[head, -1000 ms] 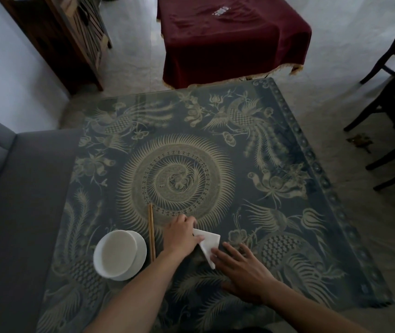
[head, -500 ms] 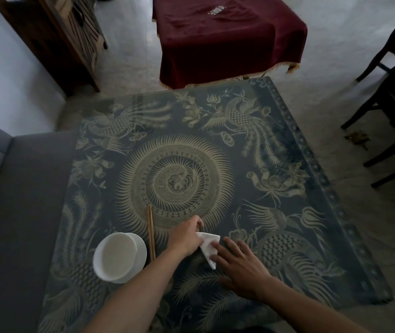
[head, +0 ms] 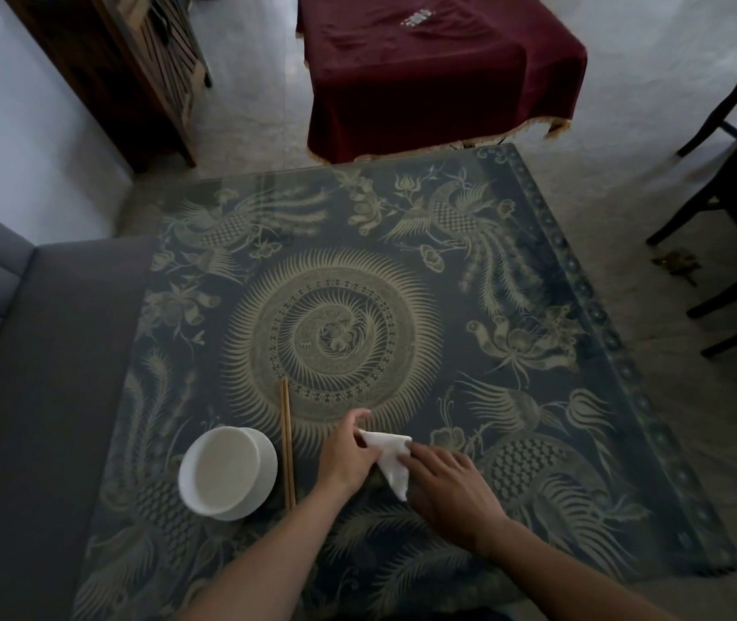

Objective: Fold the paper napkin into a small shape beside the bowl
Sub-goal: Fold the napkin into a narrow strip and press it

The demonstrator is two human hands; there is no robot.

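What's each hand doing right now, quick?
Left hand: fingers pinch the napkin at its upper left corner.
Right hand: open, straight fingers press the napkin flat.

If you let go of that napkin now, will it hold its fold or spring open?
Probably springs open a little: the napkin is thin, soft paper, already wrinkled. It looks light and floppy, so it could slide on the glossy table when the right hand or left hand lifts.

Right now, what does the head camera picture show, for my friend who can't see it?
Two hands fold a white paper napkin on a patterned table: the left hand pinches its far corner and the right hand presses it flat. Chopsticks and a white bowl lie to their left.
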